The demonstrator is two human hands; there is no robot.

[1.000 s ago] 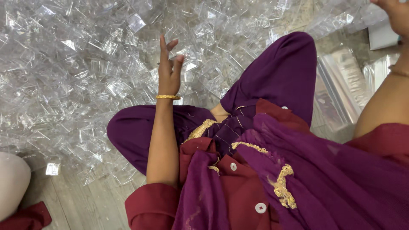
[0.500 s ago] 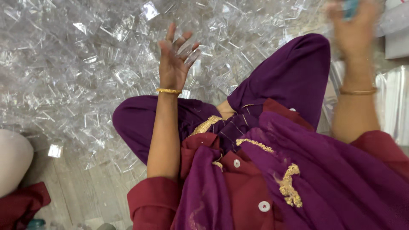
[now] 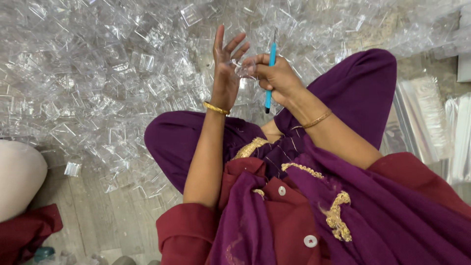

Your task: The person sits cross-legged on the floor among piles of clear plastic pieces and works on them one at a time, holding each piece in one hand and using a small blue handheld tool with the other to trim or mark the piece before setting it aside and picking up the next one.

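Left hand (image 3: 224, 73) fingers spread, right hand (image 3: 274, 76) gripping 1 blue tool (image 3: 270, 73), 1 clear piece (image 3: 244, 67) between

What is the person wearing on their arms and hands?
Both arms are bare from the elbow down. The left hand has no rings that show, and a chunky gold bangle circles its wrist. The right hand has a thinner gold bangle on its wrist. Dark red sleeves end near the elbows, with a purple scarf with gold trim draped over the right one.
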